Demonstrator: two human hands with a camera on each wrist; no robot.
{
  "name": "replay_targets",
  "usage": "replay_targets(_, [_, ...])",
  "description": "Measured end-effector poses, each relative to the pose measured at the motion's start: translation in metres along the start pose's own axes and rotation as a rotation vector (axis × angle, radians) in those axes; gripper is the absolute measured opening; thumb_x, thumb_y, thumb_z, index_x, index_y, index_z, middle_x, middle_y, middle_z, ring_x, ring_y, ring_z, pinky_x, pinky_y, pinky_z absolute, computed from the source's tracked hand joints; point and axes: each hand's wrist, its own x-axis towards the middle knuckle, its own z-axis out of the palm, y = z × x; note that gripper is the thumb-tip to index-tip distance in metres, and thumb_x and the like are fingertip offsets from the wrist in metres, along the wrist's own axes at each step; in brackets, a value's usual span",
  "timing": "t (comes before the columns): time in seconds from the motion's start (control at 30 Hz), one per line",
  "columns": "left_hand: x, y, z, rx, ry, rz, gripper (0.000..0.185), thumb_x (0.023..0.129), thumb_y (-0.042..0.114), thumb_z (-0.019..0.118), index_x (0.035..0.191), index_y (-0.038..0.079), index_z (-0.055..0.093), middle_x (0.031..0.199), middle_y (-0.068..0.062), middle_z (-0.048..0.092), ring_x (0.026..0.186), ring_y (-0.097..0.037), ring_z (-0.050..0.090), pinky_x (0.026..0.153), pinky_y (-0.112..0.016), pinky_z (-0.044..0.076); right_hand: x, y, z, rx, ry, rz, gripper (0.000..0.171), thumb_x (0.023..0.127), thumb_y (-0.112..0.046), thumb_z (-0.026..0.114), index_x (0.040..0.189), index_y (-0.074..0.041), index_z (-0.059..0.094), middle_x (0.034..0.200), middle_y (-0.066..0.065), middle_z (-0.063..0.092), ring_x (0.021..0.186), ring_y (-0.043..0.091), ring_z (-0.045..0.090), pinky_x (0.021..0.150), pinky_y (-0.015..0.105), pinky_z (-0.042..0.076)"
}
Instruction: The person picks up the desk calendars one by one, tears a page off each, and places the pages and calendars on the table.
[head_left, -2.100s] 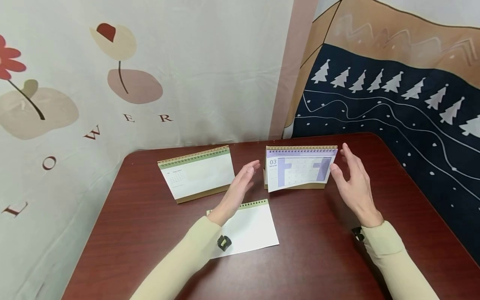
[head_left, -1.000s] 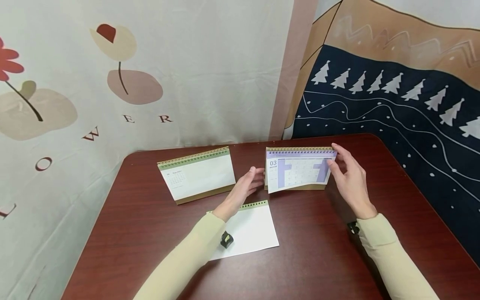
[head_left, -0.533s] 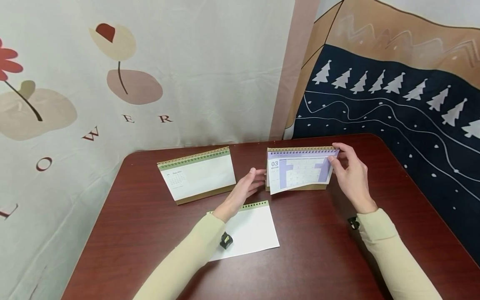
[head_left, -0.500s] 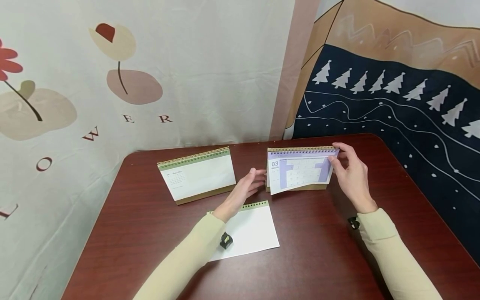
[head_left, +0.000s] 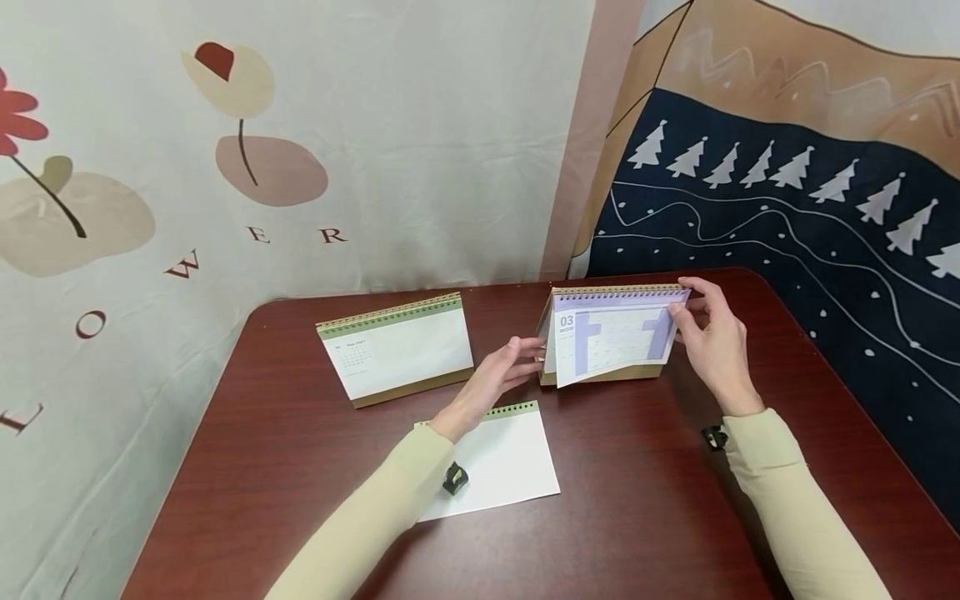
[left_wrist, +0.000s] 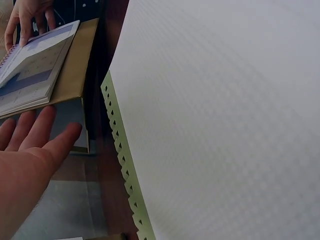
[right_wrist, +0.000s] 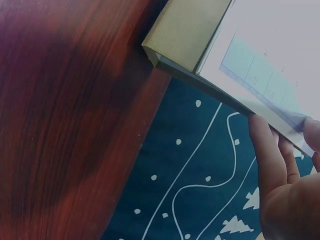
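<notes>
A purple-topped spiral desk calendar [head_left: 622,333], its front page marked 03, stands like a tent at the back of the table. My right hand [head_left: 716,346] pinches its upper right edge, thumb on the front page and fingers behind; the right wrist view shows this grip at the calendar's side edge [right_wrist: 280,107]. At the calendar's left side, my left hand [head_left: 487,387] reaches with fairly straight fingers, the tips right at its open end. The left wrist view shows those fingers [left_wrist: 42,127] by the brown cardboard stand [left_wrist: 77,75]. The front page hangs loose at its lower left.
Left of it stands a second desk calendar [head_left: 405,350] with a green top strip. A loose white sheet [head_left: 510,458] with a green punched edge lies under my left forearm. The dark red table [head_left: 637,517] meets printed cloth [head_left: 450,167] at the back.
My right hand came in from the side and took hold of the purple calendar, while my left fingers came to its left end. The calendar has since shifted right and turned slightly.
</notes>
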Motion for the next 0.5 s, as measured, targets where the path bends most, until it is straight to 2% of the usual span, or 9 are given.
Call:
replay_targets(0.2, [0.005, 0.0, 0.006, 0.01, 0.008, -0.007, 0.058, 0.113, 0.038, 0.029, 0.159, 0.004, 0.036, 0.145, -0.026, 0.05, 0.134, -0.04, 0.053, 0.113, -0.049, 0.042, 0.002, 0.0, -0.001, 0.01, -0.017, 0.024, 0.045, 0.106, -0.017, 0.059, 0.15, -0.015, 0.047, 0.118, 0.023, 0.062, 0.094, 0.029, 0.066, 0.067, 0.004, 0.047])
replay_targets(0.4, [0.011, -0.006, 0.009, -0.025, -0.004, -0.009, 0.05, 0.114, 0.026, 0.034, 0.154, -0.003, 0.041, 0.139, -0.027, 0.051, 0.131, -0.042, 0.052, 0.108, -0.046, 0.048, 0.004, -0.001, -0.003, 0.013, -0.026, 0.039, 0.046, 0.106, -0.017, 0.058, 0.151, -0.015, 0.046, 0.12, 0.025, 0.062, 0.098, 0.035, 0.066, 0.068, 0.004, 0.046])
replay_targets(0.5, [0.014, -0.008, 0.01, 0.011, 0.013, 0.009, 0.045, 0.112, 0.016, 0.041, 0.153, -0.002, 0.044, 0.136, -0.025, 0.053, 0.126, -0.038, 0.054, 0.108, -0.044, 0.048, 0.005, 0.0, -0.003, 0.013, -0.023, 0.042, 0.046, 0.106, -0.017, 0.059, 0.151, -0.014, 0.046, 0.119, 0.024, 0.062, 0.098, 0.034, 0.066, 0.068, 0.004, 0.046])
